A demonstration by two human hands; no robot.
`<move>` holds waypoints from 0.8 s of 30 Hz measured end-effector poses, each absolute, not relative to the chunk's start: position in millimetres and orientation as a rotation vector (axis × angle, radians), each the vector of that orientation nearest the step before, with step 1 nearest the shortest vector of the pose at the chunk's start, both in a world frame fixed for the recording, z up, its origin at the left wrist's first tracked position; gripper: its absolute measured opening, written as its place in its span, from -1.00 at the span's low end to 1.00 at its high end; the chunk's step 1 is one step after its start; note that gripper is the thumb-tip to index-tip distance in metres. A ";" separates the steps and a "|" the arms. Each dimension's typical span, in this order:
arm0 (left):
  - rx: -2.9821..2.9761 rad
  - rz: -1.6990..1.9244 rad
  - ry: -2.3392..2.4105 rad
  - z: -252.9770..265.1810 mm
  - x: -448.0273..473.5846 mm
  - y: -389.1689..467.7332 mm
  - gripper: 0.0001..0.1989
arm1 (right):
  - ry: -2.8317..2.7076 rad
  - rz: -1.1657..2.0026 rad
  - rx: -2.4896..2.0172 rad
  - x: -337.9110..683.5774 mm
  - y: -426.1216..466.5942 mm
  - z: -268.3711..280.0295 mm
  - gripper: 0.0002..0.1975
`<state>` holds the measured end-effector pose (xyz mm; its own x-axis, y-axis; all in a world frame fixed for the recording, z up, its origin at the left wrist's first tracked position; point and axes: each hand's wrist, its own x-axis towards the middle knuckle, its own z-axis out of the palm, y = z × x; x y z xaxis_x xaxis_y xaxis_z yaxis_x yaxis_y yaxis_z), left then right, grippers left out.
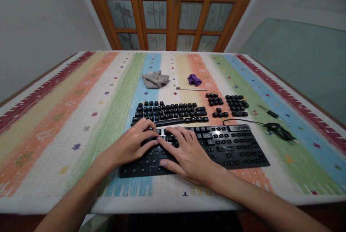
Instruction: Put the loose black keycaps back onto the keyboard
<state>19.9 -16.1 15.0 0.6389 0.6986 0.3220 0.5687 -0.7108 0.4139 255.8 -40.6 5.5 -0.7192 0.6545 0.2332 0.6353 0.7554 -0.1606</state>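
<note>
A black computer keyboard lies in front of me, with many keycaps off its lower and right-hand parts. My left hand is over its left half, thumb and index fingertips drawn together at the upper key rows; what lies between them is too small to make out. My right hand rests on the keyboard beside it. Its index fingertip meets the left fingertips, and its thumb is stretched apart over the bare switches. Behind the keyboard, loose black keycaps stand in rows, with a spacebar in front. Both hands cover some keys.
Farther back lie a grey cloth, a purple cloth and a thin brush. More keycaps are grouped at right, near a small tool with a black handle and the bundled cable. A striped tablecloth covers the table.
</note>
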 end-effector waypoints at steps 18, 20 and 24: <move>2.598 0.756 1.034 14.6 18.3 -15.2 -0.86 | -2.679 0.035 -1.026 252.1 -39.7 0.0 -0.36; 2.582 0.737 1.039 14.1 19.0 -14.5 -0.86 | -2.678 0.018 -1.020 252.0 -39.5 -1.2 -0.35; 2.577 0.700 1.056 15.0 21.0 -15.7 -0.85 | -2.676 0.057 -1.029 252.9 -38.6 -2.0 -0.36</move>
<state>21.0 -15.7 15.0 0.6176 0.7133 0.3314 0.5831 -0.6980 0.4156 252.9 -38.6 -2.0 -0.7099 0.6627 0.2385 0.6521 0.7464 -0.1332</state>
